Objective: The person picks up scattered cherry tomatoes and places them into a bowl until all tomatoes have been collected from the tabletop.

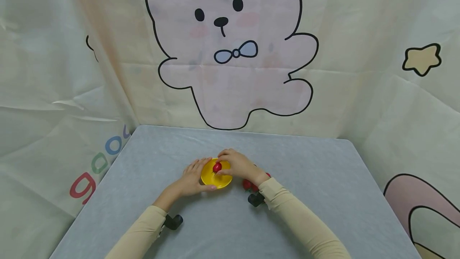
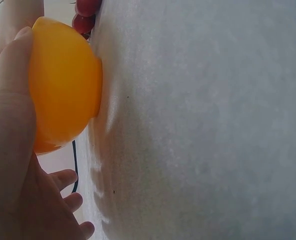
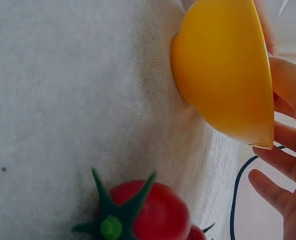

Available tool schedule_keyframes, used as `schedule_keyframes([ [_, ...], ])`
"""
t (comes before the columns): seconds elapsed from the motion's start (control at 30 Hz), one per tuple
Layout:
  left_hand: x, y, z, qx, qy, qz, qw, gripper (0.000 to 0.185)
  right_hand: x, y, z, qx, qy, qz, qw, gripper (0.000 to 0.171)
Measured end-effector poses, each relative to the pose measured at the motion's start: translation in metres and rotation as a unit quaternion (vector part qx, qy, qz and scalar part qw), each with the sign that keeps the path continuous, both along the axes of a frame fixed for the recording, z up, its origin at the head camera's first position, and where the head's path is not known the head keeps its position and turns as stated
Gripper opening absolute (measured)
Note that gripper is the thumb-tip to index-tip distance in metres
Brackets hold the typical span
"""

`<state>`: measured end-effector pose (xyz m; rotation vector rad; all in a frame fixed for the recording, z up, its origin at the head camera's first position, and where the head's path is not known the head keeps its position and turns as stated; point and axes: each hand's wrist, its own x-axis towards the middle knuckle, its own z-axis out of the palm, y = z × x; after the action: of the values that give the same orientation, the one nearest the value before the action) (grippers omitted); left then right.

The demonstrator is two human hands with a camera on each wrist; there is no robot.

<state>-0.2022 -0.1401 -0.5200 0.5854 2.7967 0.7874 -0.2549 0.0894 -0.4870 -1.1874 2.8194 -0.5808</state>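
Your left hand (image 1: 194, 179) holds the yellow bowl (image 1: 207, 178); your right hand (image 1: 240, 166) pinches a tomato (image 1: 217, 167) at its mouth, plainest from the head. Only wrist views show the bowl's foot (image 3: 177, 67) on the table (image 1: 223, 227).

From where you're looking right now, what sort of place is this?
It looks like a makeshift booth, perhaps for play or filming: fabric walls printed with a cartoon animal and a star stand around a pale grey table, which holds a yellow bowl.
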Motion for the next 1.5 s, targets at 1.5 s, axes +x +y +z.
schedule_keyframes([
  [1.5,0.001,0.002,0.002,-0.001,-0.013,0.013,0.9998,0.108,-0.005,0.055,0.018,-0.030,-0.015,-0.025,0.999,0.036],
])
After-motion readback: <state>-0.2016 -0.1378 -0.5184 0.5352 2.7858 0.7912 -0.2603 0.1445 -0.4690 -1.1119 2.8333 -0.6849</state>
